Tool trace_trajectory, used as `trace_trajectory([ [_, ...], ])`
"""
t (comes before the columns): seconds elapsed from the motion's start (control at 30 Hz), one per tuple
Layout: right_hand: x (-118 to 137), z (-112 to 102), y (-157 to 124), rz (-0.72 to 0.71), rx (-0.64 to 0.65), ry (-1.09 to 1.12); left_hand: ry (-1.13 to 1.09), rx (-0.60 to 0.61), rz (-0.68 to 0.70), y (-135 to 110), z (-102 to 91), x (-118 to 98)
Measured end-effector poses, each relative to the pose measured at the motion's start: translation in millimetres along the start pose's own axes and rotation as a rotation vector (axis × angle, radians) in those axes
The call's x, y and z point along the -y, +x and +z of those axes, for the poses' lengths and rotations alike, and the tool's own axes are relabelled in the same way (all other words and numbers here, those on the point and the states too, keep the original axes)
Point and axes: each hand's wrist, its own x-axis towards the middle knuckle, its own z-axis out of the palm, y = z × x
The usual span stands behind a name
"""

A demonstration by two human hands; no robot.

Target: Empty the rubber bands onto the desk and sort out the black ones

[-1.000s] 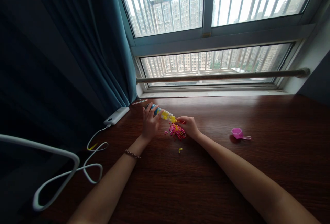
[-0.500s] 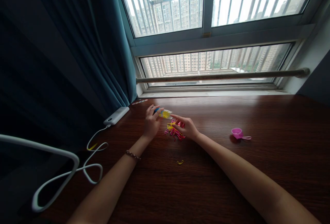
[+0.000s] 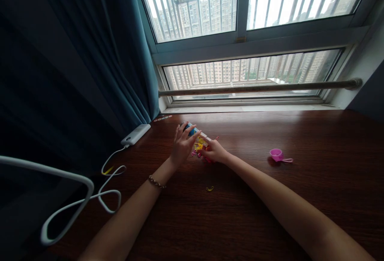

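My left hand [image 3: 182, 145] is closed around a clear plastic box [image 3: 200, 133], which tilts down to the right. Blue and yellow show in and through the box. At its lower right end my right hand [image 3: 216, 151] grips it, with some fingers hidden behind the box. Right below, partly covered by both hands, lies a pile of small pink, red and yellow loops [image 3: 198, 145] that look like rubber bands. One yellow loop [image 3: 209, 188] lies alone on the table, nearer to me.
A pink cup with a handle [image 3: 276, 155] stands to the right on the brown wooden table [image 3: 240, 221]. On the left are a white power bank [image 3: 136, 134], its looping white cable [image 3: 115, 192] and a dark blue curtain [image 3: 129, 65]. A barred window [image 3: 240, 49] rises behind.
The box has tilted further down to the right. My right hand has gone from pointing at the box's end over the pile to gripping that end.
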Motion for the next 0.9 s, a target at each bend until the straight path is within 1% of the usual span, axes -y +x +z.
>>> trace_trajectory([
  [0.17, 5, 3, 1, 0.073, 0.041, 0.372, -0.016, -0.014, -0.021, 1, -1.3, 11],
  [0.23, 8, 3, 1, 0.087, 0.044, 0.443, -0.029, -0.013, -0.025, 1, -0.8, 14],
  [0.3, 11, 3, 1, 0.092, 0.033, 0.468, -0.040, -0.011, -0.029, 0, 0.2, 16],
  [0.37, 13, 3, 2, 0.082, -0.005, 0.439, -0.050, -0.013, -0.035, 0, 1.4, 17],
  [0.5, 10, 4, 3, 0.046, -0.165, 0.231, -0.048, -0.023, -0.053, -1, 3.2, 17],
  [0.6, 5, 6, 3, 0.054, -0.262, 0.149, -0.037, -0.014, -0.065, -1, 3.6, 16],
  [0.7, 2, 8, 2, 0.074, -0.311, 0.128, -0.018, 0.000, -0.073, -1, 3.8, 15],
  [0.9, -3, 6, 2, 0.093, -0.350, 0.069, 0.009, 0.003, -0.081, -2, 4.8, 14],
])
